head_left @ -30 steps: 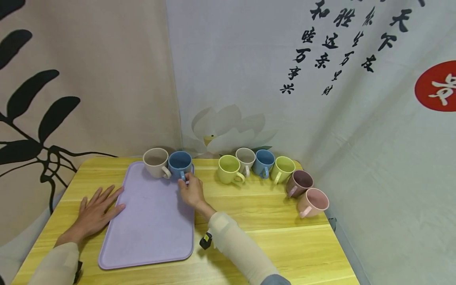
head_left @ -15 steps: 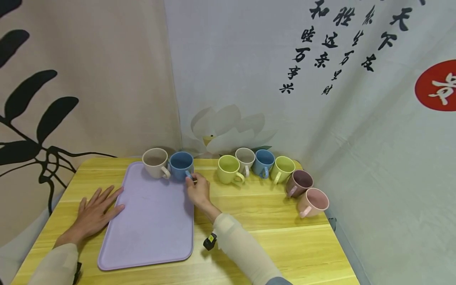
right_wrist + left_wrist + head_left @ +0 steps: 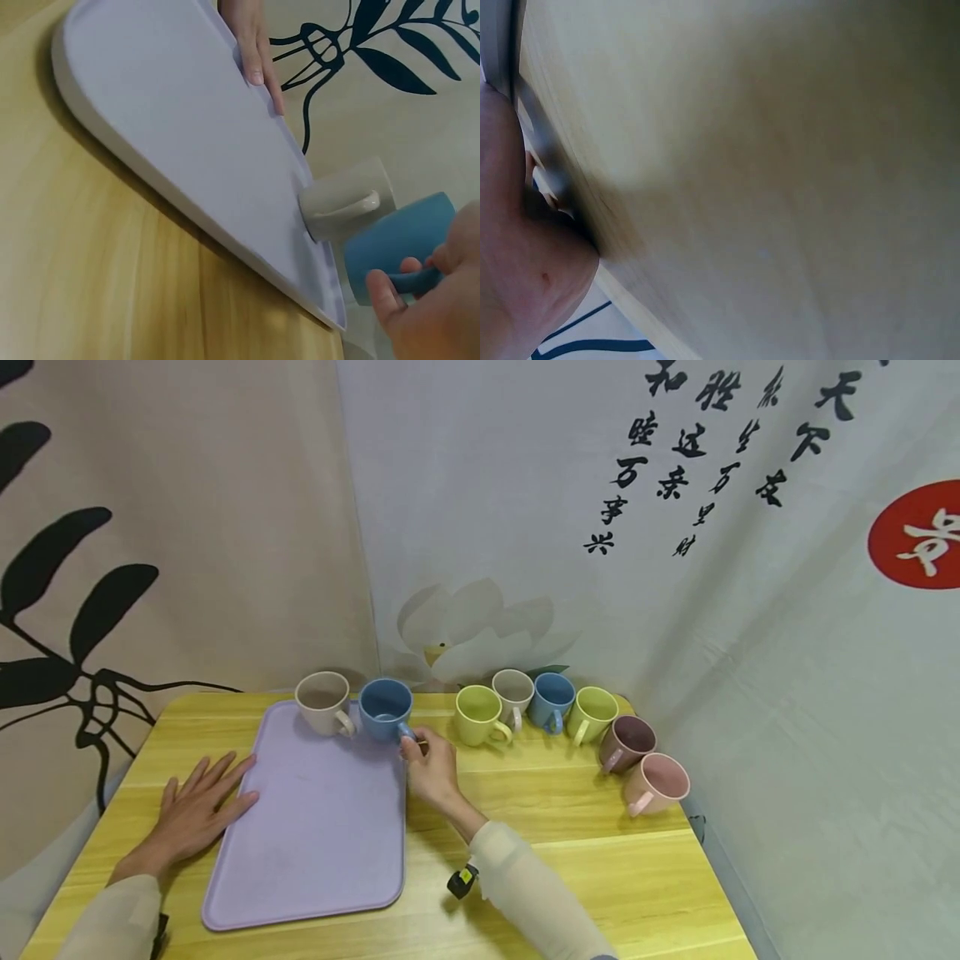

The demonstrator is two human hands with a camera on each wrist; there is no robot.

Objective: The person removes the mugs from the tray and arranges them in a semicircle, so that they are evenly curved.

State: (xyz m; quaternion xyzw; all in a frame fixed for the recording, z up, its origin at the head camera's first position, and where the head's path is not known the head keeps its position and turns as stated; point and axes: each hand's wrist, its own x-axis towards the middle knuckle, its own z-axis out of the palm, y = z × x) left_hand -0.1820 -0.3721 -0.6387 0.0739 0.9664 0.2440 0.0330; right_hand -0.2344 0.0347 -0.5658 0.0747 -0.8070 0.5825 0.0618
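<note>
My right hand pinches the handle of a blue mug at the far right corner of a lilac tray. In the right wrist view, thumb and fingers close on that handle, and the mug appears raised off the tray. A light grey mug stands upright on the tray's far left corner, a small gap from the blue one. My left hand lies with fingers spread, its fingertips on the tray's left rim; the left wrist view shows only part of that hand near the wooden surface.
On the wooden table, right of the tray, several mugs run in a curved row: a green mug nearest, a pink mug at the far end. A printed cloth hangs behind the table.
My right hand has drawn the blue mug to the right, opening a gap from the grey mug, and its handle has swung rightward. The left hand keeps its place on the tray rim.
</note>
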